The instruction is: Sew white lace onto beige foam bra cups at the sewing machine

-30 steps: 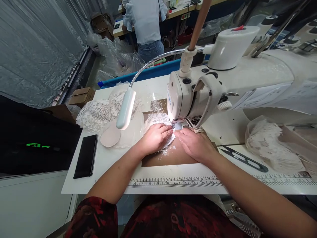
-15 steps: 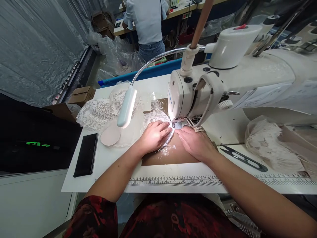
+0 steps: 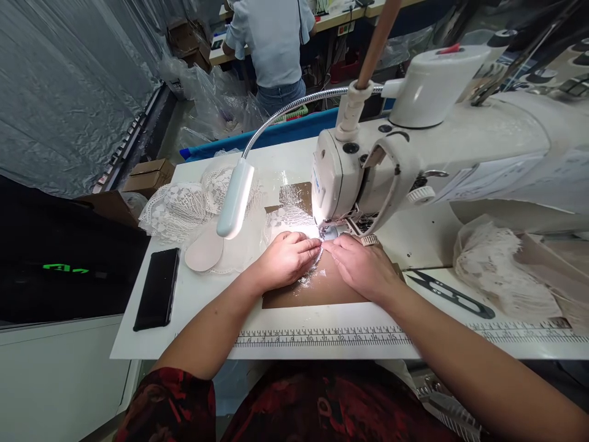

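My left hand lies flat, fingers together, pressing a white lace piece onto the table just left of the needle area. My right hand lies beside it with fingers stretched toward the presser foot, touching the lace edge. Both hands rest on a brown, glossy patch of the table in front of the white sewing machine. Most of the lace under my hands is hidden.
A gooseneck lamp hangs over a beige pad and a pile of lace. A black phone lies left, thread snips and a bag of lace right. Another person stands at a far bench.
My left hand has shifted slightly toward me and the lace has advanced a little under the presser foot. The right hand stays almost where it was.
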`<state>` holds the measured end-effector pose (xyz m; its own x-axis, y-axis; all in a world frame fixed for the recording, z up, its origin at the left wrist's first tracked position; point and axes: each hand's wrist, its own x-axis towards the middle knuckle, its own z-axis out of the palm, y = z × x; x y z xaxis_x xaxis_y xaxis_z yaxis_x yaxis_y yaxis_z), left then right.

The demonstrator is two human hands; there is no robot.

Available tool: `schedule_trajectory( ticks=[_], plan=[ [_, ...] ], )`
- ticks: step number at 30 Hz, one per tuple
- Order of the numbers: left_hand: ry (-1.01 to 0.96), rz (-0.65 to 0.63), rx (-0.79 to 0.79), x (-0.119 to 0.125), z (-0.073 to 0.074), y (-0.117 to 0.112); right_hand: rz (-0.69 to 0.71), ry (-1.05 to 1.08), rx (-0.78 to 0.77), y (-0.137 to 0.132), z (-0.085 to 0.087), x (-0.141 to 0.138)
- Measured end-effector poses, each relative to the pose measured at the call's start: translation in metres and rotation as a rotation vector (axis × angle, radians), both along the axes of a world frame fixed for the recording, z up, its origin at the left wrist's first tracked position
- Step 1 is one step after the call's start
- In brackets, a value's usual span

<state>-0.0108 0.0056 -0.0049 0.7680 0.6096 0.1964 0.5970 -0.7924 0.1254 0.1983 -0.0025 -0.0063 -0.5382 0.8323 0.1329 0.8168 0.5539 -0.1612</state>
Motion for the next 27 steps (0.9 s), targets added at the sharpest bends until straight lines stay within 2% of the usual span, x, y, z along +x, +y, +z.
schedule_trajectory(
  ticks=[7,21,27],
  plan=[
    [0.015,0.056,0.025,0.0057,-0.0002,-0.0026,-0.048,-0.021,0.001,-0.0010,-0.0001,-0.0034],
    [0.028,0.116,-0.027,0.0068,0.0027,0.0004,-0.016,-0.003,0.074,-0.0002,-0.0063,-0.0021],
    [-0.081,0.108,-0.072,0.0009,0.0045,-0.0001,-0.031,0.030,0.049,0.0001,-0.0039,0.0007]
  ],
)
